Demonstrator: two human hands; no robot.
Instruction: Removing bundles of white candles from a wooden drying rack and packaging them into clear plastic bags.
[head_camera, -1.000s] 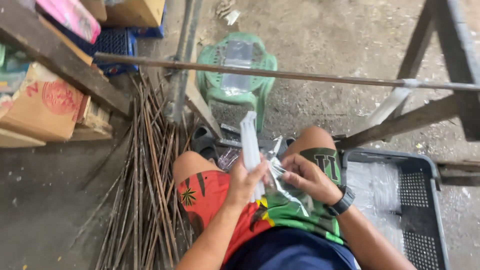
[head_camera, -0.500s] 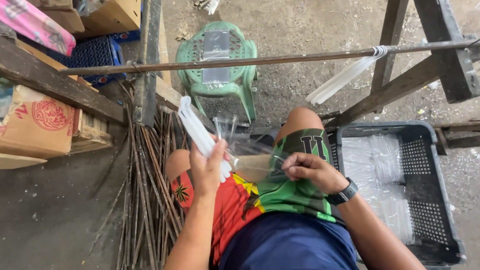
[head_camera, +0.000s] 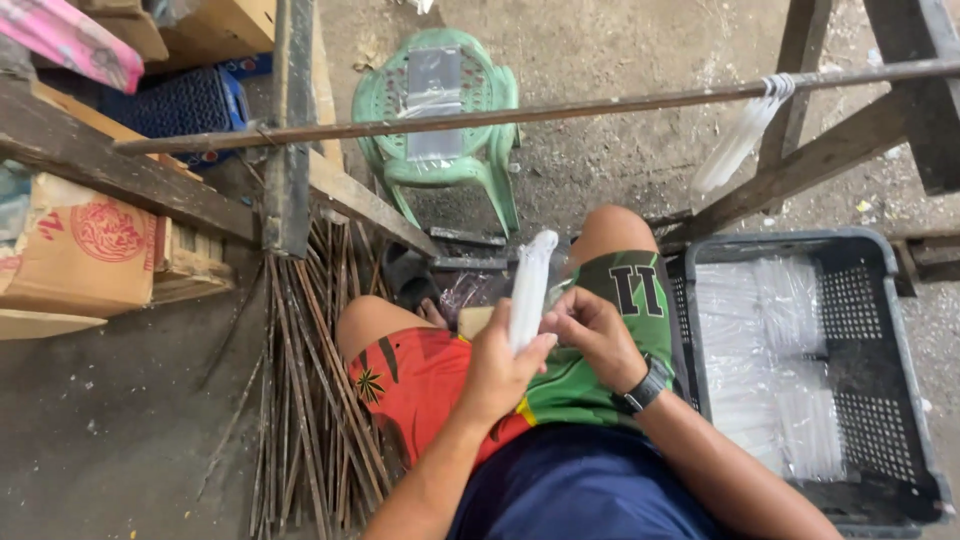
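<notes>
Concrete floor, frame centre: left hand (head_camera: 500, 370) clamps white tube bundle (head_camera: 528, 290) upright; right hand (head_camera: 590, 335) pinches clear bag, hardly visible. Bundle light, slippery; grip low.

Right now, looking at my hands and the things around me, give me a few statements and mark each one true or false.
1. The left hand holds a bundle of long white tubes. True.
2. The right hand wears a wristwatch. True.
3. The dark plastic crate sits by the left knee. False: it is beside the right leg, holding clear plastic packets.
4. The green plastic stool lies tipped on its side. False: it stands upright.
5. Thin sticks lie on the ground. True.
</notes>
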